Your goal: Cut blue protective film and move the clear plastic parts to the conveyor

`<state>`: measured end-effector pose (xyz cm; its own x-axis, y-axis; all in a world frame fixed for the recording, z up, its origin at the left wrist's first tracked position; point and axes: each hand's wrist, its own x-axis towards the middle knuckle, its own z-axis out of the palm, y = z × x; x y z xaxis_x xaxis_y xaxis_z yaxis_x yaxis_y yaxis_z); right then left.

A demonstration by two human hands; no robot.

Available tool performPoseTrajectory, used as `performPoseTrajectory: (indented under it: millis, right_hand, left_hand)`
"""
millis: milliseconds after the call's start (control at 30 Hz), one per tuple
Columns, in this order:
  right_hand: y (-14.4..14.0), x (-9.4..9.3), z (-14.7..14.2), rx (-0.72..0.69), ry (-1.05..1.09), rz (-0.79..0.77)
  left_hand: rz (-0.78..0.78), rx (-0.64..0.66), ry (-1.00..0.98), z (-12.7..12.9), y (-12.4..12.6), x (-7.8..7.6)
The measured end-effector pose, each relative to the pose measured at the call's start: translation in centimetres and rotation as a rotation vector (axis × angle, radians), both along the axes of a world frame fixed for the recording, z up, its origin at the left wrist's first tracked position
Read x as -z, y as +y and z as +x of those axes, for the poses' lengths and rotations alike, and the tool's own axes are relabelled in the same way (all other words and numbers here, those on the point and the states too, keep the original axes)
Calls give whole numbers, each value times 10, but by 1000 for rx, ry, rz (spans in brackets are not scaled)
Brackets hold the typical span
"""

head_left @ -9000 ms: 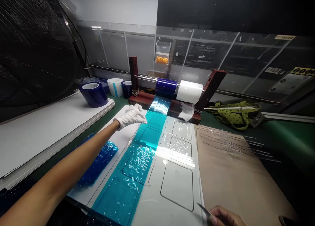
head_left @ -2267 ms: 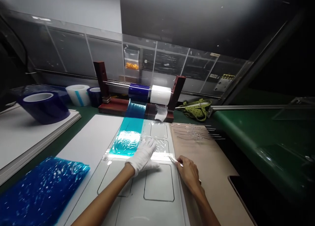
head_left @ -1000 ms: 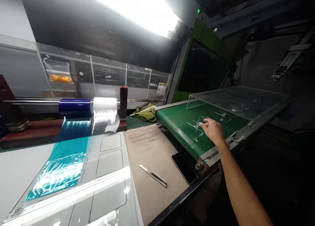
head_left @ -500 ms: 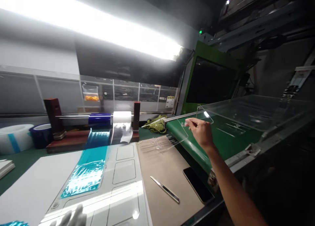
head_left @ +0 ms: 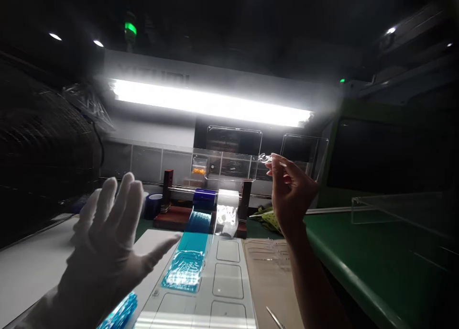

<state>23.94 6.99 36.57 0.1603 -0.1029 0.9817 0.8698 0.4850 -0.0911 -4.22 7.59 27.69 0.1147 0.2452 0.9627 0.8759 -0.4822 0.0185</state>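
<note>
My right hand [head_left: 292,190], bare, is raised in front of the lamp and pinches a clear moulded plastic part by its middle runner [head_left: 264,158]. The part has two thin rectangular see-through panels, a left panel [head_left: 234,154] and a right panel [head_left: 313,149], one on each side of my fingers. My left hand [head_left: 111,238], in a white glove, is lifted with its fingers spread and holds nothing. It hovers left of the blue film strip [head_left: 184,267], which lies over a white sheet [head_left: 228,279] marked with rounded rectangles.
A tube lamp [head_left: 211,104] glows behind the bench. A stand holds a blue film roll [head_left: 204,199] and a white roll [head_left: 228,197]. Clear sprues [head_left: 276,252] and a knife [head_left: 274,317] lie on brown cardboard [head_left: 261,290]. At right runs a green conveyor [head_left: 355,252].
My right hand has lifted the clear part off the conveyor side up before the lamp. My gloved left hand has risen into view, and the camera has turned left.
</note>
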Motion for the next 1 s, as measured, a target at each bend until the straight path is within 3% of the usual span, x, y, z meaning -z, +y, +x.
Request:
performPoseTrajectory:
  millis: [100,233,433,567,733,1000]
  right_hand:
    - [-4,-4,-13,-31,-6,29]
    - [-11,-5,-24,-69,-4,59]
    - [-23,1,-39,-50,-72,83]
    - [-28,11,-53,23,-187,76]
    - [-24,22,-70,-14,-282,41]
    - [-20,29,-79,-21,-357,-6]
  left_hand:
    - [145,-92,62,-4,-7,-22]
    - [122,-81,62,-5,-14,-42]
    - [136,-210,86,11,-20,-66]
    - [154,-132,134,31,-16,-78]
    - [123,-111,128,46,-2,-75]
    - [151,-134,124,43,11,-61]
